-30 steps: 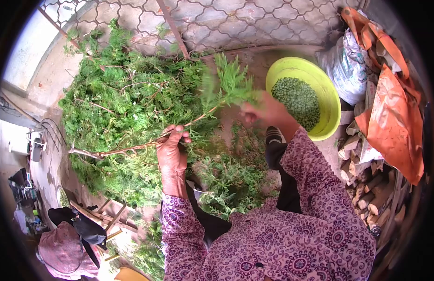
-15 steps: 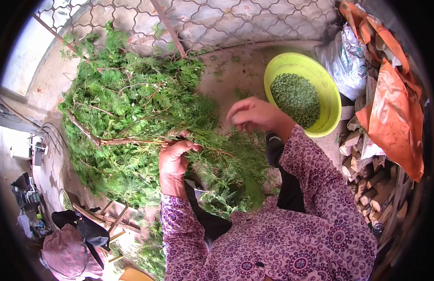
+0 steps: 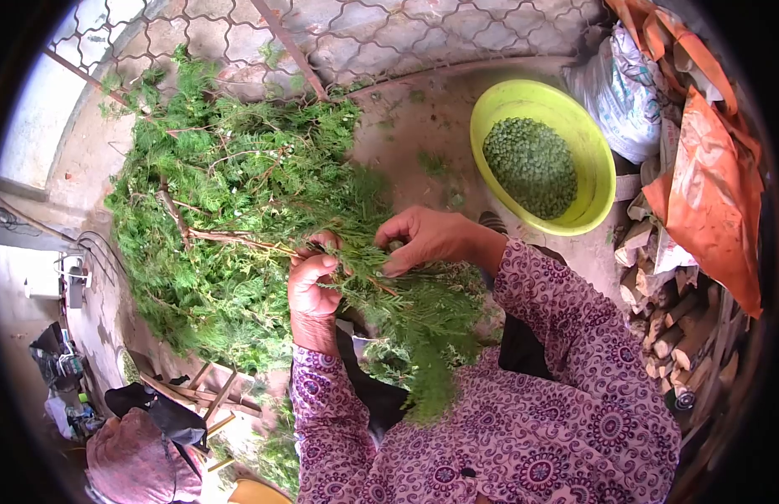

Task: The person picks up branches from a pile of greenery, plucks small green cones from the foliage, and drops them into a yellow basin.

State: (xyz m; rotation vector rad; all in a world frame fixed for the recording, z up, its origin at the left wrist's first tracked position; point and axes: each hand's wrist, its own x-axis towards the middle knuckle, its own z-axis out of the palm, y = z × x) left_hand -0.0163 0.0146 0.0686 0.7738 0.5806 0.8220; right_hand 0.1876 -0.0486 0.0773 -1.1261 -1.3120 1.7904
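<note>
My left hand (image 3: 314,281) is closed around a leafy evergreen branch (image 3: 242,238), whose bare brown stem runs out to the left. The branch's feathery green foliage (image 3: 435,336) hangs to the right, over my lap. My right hand (image 3: 431,239) is among the sprigs just right of my left hand, with thumb and fingers pinched together. A small pale-green bit seems to show between those fingertips, but what it is I cannot make out. Beyond my right hand stands a yellow-green basin (image 3: 595,155) holding a heap of small round green cones or berries (image 3: 530,168).
A big pile of cut evergreen branches (image 3: 230,160) covers the floor at left. Wire mesh (image 3: 381,38) borders the far side. At right are a white sack (image 3: 629,101), orange plastic sheeting (image 3: 713,202) and stacked firewood (image 3: 679,336). A person in pink cloth (image 3: 133,458) is at lower left.
My right hand has come down and left from above the foliage, and its fingers now pinch among the sprigs. My left hand still holds the branch. The view has shifted slightly.
</note>
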